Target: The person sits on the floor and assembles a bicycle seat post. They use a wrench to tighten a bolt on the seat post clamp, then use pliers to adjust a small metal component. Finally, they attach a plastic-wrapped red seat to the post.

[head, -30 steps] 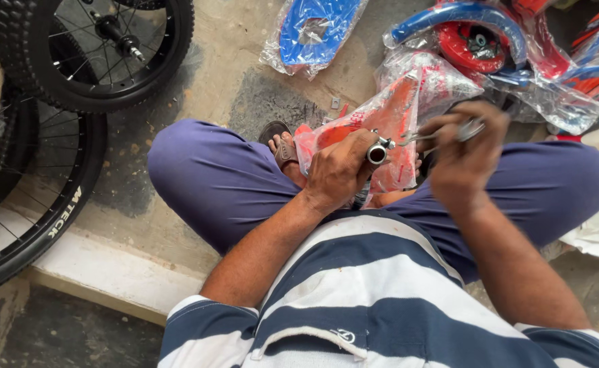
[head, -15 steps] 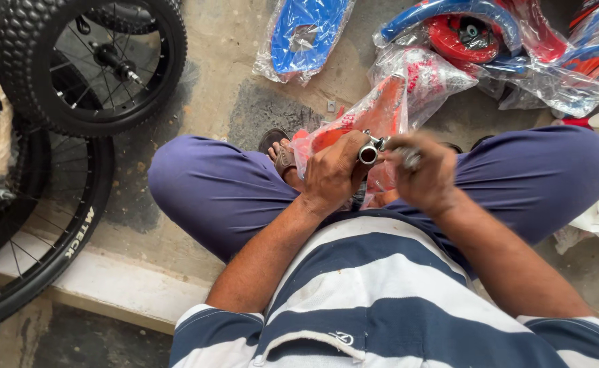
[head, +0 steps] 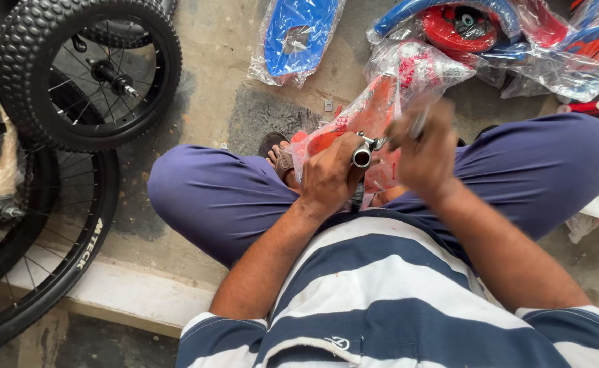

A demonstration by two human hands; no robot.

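At the bottom of the frame a striped shirt (head: 354,307) fills the view, and both forearms run up to the middle. The left hand (head: 327,178) is fisted tight round a short metal tube (head: 361,158), whose open end faces the camera at centre frame, above the lap. Just to its right, the right hand (head: 425,153) is blurred. Its fingers look curled round a slim tool (head: 419,123), with the tip near a small fitting on the tube.

The work looks like tightening or loosening that fitting. It calls for a firm left grip while the tool seats squarely.

Behind the hands lies a red part in a plastic bag (head: 374,112), with a sandalled foot (head: 275,146) to its left. Further up are a bagged blue panel (head: 298,34) and bagged red and blue parts (head: 463,27). A small knobby wheel (head: 85,71) is at upper left, overlapping a larger wheel (head: 74,252).
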